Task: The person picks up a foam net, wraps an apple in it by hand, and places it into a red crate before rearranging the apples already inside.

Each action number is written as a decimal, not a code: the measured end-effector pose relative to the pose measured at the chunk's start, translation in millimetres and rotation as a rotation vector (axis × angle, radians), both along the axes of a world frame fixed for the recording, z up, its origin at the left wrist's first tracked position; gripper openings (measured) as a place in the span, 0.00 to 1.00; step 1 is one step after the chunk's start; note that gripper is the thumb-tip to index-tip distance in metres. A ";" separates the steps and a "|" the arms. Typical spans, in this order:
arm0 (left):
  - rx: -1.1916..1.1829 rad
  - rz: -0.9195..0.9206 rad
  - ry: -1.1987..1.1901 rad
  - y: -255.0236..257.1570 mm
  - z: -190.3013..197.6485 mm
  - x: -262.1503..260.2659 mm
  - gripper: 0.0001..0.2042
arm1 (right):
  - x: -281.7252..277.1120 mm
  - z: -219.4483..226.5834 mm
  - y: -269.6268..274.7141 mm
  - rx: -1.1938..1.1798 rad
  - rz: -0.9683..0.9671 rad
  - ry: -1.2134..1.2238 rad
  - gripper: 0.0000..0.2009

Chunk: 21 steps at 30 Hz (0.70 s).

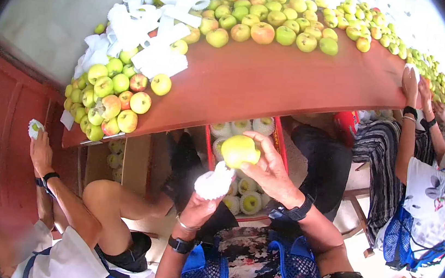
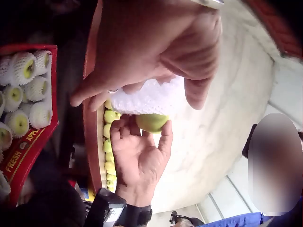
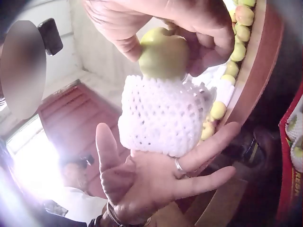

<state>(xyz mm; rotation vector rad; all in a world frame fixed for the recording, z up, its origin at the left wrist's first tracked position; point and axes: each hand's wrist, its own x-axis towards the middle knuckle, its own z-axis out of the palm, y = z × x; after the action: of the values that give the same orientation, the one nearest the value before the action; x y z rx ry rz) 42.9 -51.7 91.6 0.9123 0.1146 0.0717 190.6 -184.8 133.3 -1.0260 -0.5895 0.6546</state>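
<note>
Reddish table (image 1: 273,79) beyond the left hand (image 1: 198,210) and right hand (image 1: 273,172), with an apple (image 1: 239,151) and a net sleeve (image 1: 212,184) meeting between them.
Right hand pinches the bare apple by its sides, thumb against fingers, presumably so one end can face the sleeve's mouth. Left hand is spread wide, with the sleeve resting at its fingers, probably to prop the mesh; any fingers inside cannot be made out. Below the hands, a red box (image 2: 33,156) holds netted apples (image 2: 19,123), apparently placed for a short reach. Loose apples (image 1: 286,35) heap beyond the hands, spare sleeves (image 1: 160,63) to their left, perhaps for easy picking.
</note>
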 end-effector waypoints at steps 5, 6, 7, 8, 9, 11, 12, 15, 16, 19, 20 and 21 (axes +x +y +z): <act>0.136 -0.149 -0.025 -5.2 2.2 -7.9 0.41 | -3.5 -3.9 -14.4 0.070 0.009 0.102 0.26; 0.139 -0.165 -0.042 -7.4 2.6 -6.5 0.41 | -7.9 -5.8 -15.6 0.069 -0.024 0.092 0.27; 0.090 -0.143 -0.082 -10.3 4.3 -4.8 0.42 | -13.4 -7.1 -16.9 0.067 -0.057 0.082 0.27; 0.087 -0.161 -0.100 -11.3 8.5 -2.6 0.40 | -17.3 -8.1 -18.7 0.062 -0.092 0.073 0.27; 0.083 -0.180 -0.118 -12.1 11.9 -1.0 0.39 | -20.5 -9.9 -20.2 0.040 -0.100 0.033 0.28; 0.107 -0.185 -0.105 -11.6 10.7 -2.5 0.38 | -25.9 -12.9 -21.7 -0.002 -0.117 -0.045 0.28; 0.136 -0.171 -0.076 -10.8 9.2 -3.7 0.38 | -27.4 -12.1 -22.3 -0.025 -0.152 -0.134 0.28; 0.129 -0.188 -0.067 -9.5 16.0 -4.9 0.38 | -29.2 -7.8 -25.3 -0.079 -0.189 -0.184 0.28; 0.109 -0.206 -0.073 -10.1 19.7 -5.5 0.37 | -29.7 -7.1 -27.0 -0.048 -0.149 -0.106 0.28; 0.141 -0.257 -0.126 -6.0 5.8 -6.7 0.37 | -28.5 -9.4 -28.0 -0.011 -0.053 0.029 0.27; 0.152 -0.259 -0.111 -7.2 7.4 -7.2 0.37 | -27.1 -14.6 -27.6 -0.045 -0.037 0.005 0.27; 0.160 -0.261 -0.096 -10.1 10.5 -8.1 0.37 | -26.1 -18.1 -28.6 -0.080 -0.022 -0.017 0.27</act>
<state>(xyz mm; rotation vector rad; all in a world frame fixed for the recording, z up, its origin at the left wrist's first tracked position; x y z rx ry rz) 34.8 -61.8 102.0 1.0752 -0.1007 -0.1192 164.5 -213.3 115.2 -1.1123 -0.5702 0.6551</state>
